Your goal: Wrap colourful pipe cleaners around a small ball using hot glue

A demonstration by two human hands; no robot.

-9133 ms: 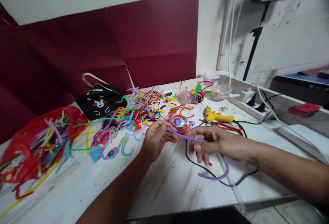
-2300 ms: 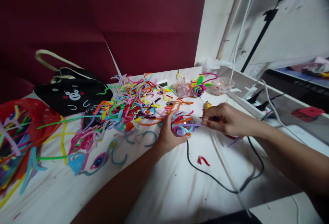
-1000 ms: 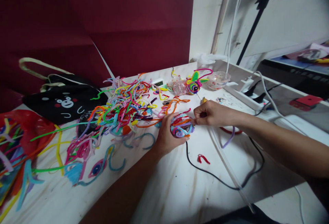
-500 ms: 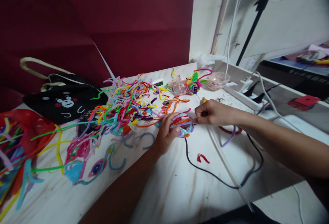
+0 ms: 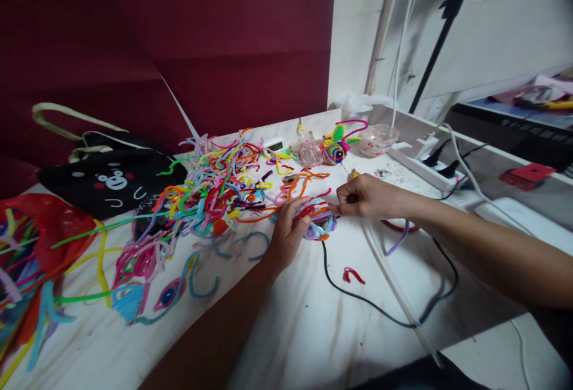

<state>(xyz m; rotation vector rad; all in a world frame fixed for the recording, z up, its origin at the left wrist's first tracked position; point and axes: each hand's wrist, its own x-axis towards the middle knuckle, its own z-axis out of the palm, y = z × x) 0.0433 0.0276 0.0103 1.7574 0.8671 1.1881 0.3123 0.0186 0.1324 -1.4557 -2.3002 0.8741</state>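
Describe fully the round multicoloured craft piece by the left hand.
The round craft piece, on or just over the table, looks made of fuzzy stems, with curved red, pink, white, blue and purple bands and an orange bit at its near edge. The left hand holds its left side, partly hiding it; the right hand is at its right edge.

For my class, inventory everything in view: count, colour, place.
Backdrop: one, maroon, rear
Table: one, white, beneath
Tote bag: one, black, left
Plastic bag: one, red, far left
Pipe cleaners: many, multicoloured, mostly left
Round craft: one, multicoloured, centre
Eared figure: one, multicoloured, rear centre
Display: one, white, rear
Bowl: one, clear, rear right
Power strip: one, white, right
Stand: one, black, rear right
Cables: several, black and white, centre-right
Left grip: one, bare, on craft
Right grip: one, bare, beside craft
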